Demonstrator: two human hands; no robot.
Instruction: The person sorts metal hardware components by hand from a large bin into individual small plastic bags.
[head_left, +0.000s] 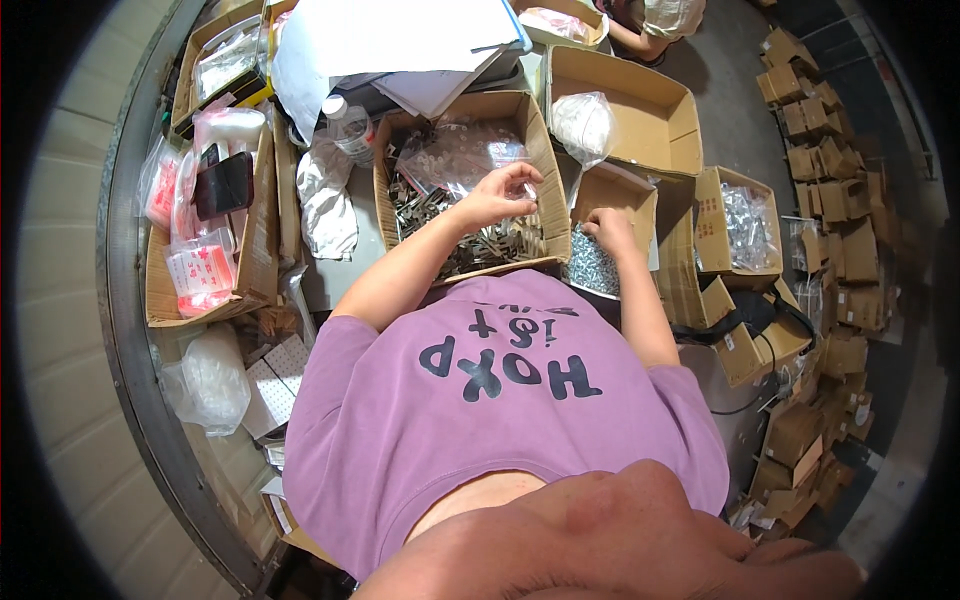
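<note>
**Inspector:** Two hands are at work past the purple shirt (pixel 500 400), which fills the near field together with the wearer's chin. The left hand (pixel 492 197) is raised over the big cardboard box (pixel 545 130), fingers pinched on something small and pale at the tips. I cannot tell what it is.

**Clerk:** And the right?

**Inspector:** The right hand (pixel 608 230) is down in the smaller box (pixel 640 200) just beside it, fingers curled into the heap of small silvery screws (pixel 592 265). Whether it has closed on any I cannot tell; the fingertips are buried.

**Clerk:** Why the two boxes side by side?

**Inspector:** My judgement: both stocks lie within one reach, so each hand serves its own box. The big box holds flat grey metal parts (pixel 480 245) with clear bags (pixel 460 150) laid on top.

**Clerk:** Further out?

**Inspector:** On the left, an open carton (pixel 255 270) of red-and-white packets and a black pouch. Beyond, an empty-looking box (pixel 640 110) with a clear bag at its corner, then white papers (pixel 400 40). On the far right, stacked small cartons (pixel 840 200) run off into the bent rim. Another person at the top is cut off by the frame edge.
</note>
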